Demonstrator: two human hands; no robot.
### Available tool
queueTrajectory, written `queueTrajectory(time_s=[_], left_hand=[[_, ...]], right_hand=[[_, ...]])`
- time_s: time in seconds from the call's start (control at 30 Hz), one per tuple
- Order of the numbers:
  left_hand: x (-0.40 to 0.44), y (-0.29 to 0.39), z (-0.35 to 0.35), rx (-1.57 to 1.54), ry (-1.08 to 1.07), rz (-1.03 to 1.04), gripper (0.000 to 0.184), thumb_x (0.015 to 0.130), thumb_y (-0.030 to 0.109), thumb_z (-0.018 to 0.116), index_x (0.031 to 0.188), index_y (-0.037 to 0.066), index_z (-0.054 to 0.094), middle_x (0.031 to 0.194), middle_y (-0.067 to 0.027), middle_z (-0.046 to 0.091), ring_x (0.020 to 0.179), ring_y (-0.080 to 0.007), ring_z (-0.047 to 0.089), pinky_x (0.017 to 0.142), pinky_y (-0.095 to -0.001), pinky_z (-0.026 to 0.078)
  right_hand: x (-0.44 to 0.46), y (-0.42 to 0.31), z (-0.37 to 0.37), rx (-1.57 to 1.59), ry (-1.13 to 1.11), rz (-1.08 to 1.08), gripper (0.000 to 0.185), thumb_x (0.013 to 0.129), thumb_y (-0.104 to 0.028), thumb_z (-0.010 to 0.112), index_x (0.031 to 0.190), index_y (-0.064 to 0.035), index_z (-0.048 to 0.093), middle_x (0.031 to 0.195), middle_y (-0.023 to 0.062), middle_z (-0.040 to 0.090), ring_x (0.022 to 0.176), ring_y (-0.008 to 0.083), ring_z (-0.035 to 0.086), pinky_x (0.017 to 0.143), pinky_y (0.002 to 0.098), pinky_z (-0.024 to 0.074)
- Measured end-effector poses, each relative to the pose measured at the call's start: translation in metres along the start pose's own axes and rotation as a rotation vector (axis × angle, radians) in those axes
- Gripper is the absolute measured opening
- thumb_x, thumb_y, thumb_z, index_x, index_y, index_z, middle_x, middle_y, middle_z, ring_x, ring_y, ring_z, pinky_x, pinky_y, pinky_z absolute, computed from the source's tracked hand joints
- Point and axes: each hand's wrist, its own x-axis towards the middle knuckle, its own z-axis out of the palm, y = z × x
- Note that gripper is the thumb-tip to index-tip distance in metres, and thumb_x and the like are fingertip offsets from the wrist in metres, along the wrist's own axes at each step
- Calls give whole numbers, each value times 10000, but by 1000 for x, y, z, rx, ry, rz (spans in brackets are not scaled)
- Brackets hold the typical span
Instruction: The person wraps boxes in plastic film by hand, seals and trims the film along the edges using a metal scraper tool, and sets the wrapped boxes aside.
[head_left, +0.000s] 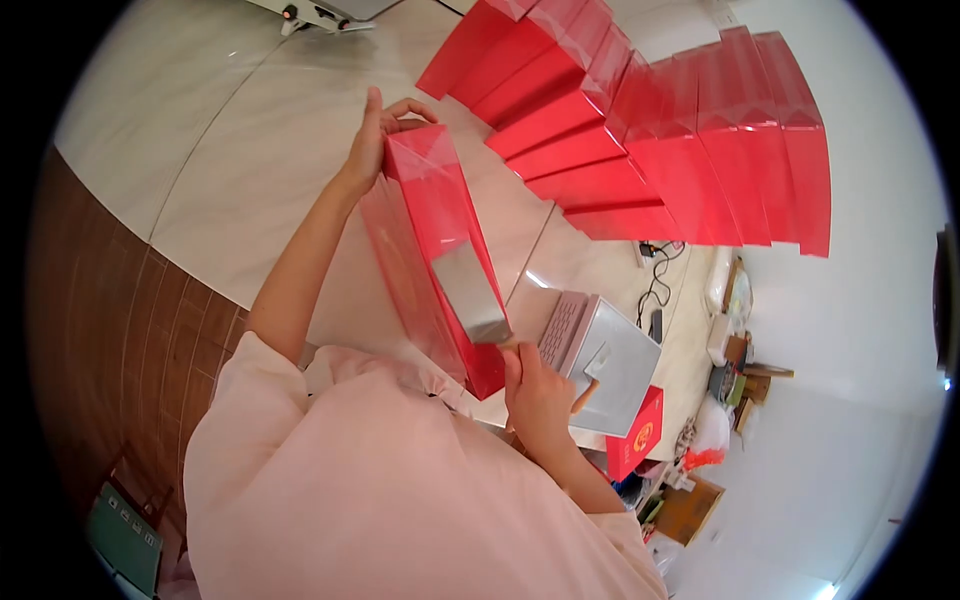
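A long red box [440, 215] with clear film round it stands on the table in front of me, its far end tilted to the left. My left hand [380, 140] holds the far end, thumb pointing up and fingers bent, partly hidden behind the box. In my right hand [540, 400] is a scraper [466, 290] with a wide flat metal blade. The blade lies over the red face of the box, and my fingers wrap round the handle, mostly covering it.
Many film-wrapped red boxes [590, 130] are stacked in rows at the back right. An open laptop [615, 365] sits right of my hand, with a red booklet [637, 432] beside it. Cables [655, 285] and a cardboard box [690, 508] lie along the wall.
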Motion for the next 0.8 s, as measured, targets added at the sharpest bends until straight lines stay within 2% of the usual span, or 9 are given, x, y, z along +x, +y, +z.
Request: queueTrajectory(time_s=[0.07, 0.1, 0.2, 0.27, 0.37, 0.43, 0.6, 0.67, 0.8], left_hand=[[-2, 9, 3, 29, 10, -88, 862, 936, 741, 157, 1103, 18, 597, 1002, -145, 702, 930, -196, 664, 870, -292, 483], [-4, 1, 1, 24, 0, -86, 804, 968, 686, 196, 1165, 16, 594, 1019, -104, 696, 935, -148, 647, 848, -256, 472], [-11, -11, -11, 80, -29, -138, 763, 1003, 620, 161, 1160, 20, 604, 1042, -79, 685, 963, -132, 625, 870, -266, 479], [-22, 2, 0, 117, 32, -195, 724, 1025, 560, 182, 1163, -5, 612, 1056, -83, 681, 974, -138, 619, 908, -267, 461], [-25, 12, 24, 78, 379, -184, 661, 1041, 478, 235, 1142, -45, 626, 1025, -102, 685, 922, -166, 625, 889, -300, 470], [-16, -6, 11, 57, 369, -141, 642, 1042, 451, 230, 1122, -43, 633, 1006, -105, 688, 902, -165, 627, 878, -300, 473], [-12, -19, 7, 88, 404, -83, 604, 1041, 380, 208, 1036, -34, 648, 932, -101, 690, 847, -152, 626, 852, -290, 477], [-3, -38, -11, -46, 127, 37, 609, 1043, 379, 191, 987, -24, 644, 889, -88, 685, 815, -143, 619, 827, -283, 478], [-2, -38, -8, -118, 116, 14, 614, 1041, 374, 176, 969, -20, 641, 881, -91, 679, 803, -144, 614, 826, -279, 475]], right_hand=[[33, -16, 7, -56, 54, -48, 216, 969, -263, 569, 854, -85, 524, 598, 104, 592, 458, 300, 576, 410, 414, 422], [49, -23, 10, -175, 86, -68, 252, 974, -296, 558, 827, -96, 513, 587, 81, 580, 444, 265, 585, 394, 381, 434], [99, -43, 16, -325, 115, -114, 296, 988, -333, 532, 802, -105, 501, 566, 61, 574, 437, 231, 604, 381, 345, 457], [128, -55, 20, -355, 100, -139, 304, 996, -338, 515, 803, -104, 500, 555, 65, 579, 443, 233, 615, 385, 343, 468], [171, -71, 26, -316, 163, -181, 292, 1000, -323, 505, 824, -91, 506, 543, 85, 592, 474, 252, 635, 410, 350, 486], [187, -77, 26, -257, 234, -241, 284, 1005, -315, 493, 845, -81, 514, 553, 108, 611, 488, 270, 641, 440, 361, 498], [155, -55, 25, -231, 174, -232, 283, 1011, -317, 472, 884, -69, 521, 566, 125, 616, 505, 288, 644, 480, 391, 509], [116, -44, 16, -208, 49, -150, 280, 1016, -321, 457, 916, -66, 522, 597, 136, 625, 517, 302, 644, 484, 417, 504], [38, -22, 2, -219, -95, -16, 283, 1023, -336, 427, 957, -76, 515, 656, 140, 643, 555, 345, 645, 480, 462, 493]])
